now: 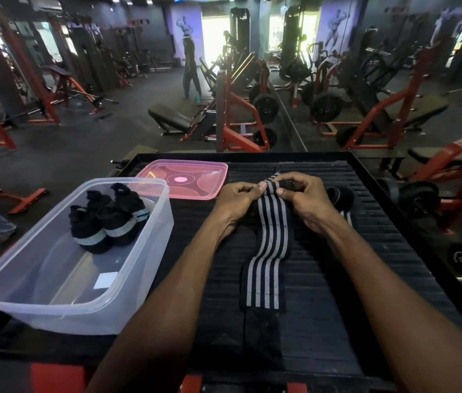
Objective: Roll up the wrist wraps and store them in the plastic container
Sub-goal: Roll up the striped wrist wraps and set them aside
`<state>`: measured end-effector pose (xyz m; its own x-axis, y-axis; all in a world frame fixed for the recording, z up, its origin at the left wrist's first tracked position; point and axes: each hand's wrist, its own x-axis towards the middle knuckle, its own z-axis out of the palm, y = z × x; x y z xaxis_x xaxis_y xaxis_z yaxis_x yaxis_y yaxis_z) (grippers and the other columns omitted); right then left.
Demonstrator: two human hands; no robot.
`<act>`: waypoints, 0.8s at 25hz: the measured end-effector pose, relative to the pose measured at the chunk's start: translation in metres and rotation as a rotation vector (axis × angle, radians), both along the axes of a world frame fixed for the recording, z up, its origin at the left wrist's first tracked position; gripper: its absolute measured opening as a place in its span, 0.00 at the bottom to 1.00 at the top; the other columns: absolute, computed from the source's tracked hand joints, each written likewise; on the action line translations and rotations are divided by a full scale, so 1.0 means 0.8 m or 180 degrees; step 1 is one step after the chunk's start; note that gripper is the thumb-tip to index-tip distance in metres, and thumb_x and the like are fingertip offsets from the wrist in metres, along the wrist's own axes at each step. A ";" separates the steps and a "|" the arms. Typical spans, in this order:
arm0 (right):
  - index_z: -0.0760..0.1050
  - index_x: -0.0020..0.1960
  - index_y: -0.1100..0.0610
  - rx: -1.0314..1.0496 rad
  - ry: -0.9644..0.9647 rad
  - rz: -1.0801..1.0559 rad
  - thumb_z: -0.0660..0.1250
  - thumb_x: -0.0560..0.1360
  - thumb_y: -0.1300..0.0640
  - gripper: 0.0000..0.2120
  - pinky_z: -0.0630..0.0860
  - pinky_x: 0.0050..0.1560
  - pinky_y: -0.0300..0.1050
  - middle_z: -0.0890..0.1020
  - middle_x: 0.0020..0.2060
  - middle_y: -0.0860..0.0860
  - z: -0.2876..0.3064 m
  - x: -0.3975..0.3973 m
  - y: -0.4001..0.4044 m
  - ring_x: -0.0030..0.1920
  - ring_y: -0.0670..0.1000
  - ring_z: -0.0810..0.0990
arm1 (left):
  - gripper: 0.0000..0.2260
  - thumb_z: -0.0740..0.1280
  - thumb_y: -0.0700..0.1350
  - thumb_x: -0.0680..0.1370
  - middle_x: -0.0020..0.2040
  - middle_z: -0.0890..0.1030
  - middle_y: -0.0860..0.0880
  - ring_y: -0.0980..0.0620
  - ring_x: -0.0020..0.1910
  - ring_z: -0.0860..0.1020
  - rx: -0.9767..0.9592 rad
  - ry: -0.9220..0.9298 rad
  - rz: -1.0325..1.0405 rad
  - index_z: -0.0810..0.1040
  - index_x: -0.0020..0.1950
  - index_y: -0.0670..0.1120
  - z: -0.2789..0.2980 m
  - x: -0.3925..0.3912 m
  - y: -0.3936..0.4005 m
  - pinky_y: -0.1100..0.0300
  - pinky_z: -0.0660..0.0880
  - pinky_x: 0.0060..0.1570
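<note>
The striped wrap lies flat down the black ribbed mat, its far end pinched by the left hand and right hand. It looks light, limp and stretchy, best rolled tightly from that end. It is black with grey stripes. Rolled wraps sit in the clear container; another roll waits beside the right hand.

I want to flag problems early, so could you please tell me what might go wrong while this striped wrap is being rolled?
1. The left hand and right hand pinch only the far end of the black wrist wrap with grey stripes; the roll may start crooked or loose.
2. The clear plastic container overhangs the black ribbed platform and might get knocked off.
</note>
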<state>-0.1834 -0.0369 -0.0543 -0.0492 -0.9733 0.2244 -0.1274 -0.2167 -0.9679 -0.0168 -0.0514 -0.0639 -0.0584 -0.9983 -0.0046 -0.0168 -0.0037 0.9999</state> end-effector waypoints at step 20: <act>0.84 0.51 0.64 0.0196 -0.0373 0.0039 0.71 0.76 0.64 0.05 0.79 0.63 0.54 0.85 0.51 0.61 -0.005 0.008 -0.003 0.52 0.54 0.84 | 0.09 0.72 0.34 0.75 0.47 0.85 0.55 0.63 0.47 0.83 -0.0658 0.0070 0.0126 0.84 0.51 0.47 0.005 -0.001 0.004 0.66 0.78 0.53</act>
<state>-0.1768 -0.0391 -0.0582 -0.0596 -0.9857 0.1576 -0.0103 -0.1572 -0.9875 -0.0174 -0.0480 -0.0596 -0.0168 -0.9794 0.2014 0.0012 0.2014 0.9795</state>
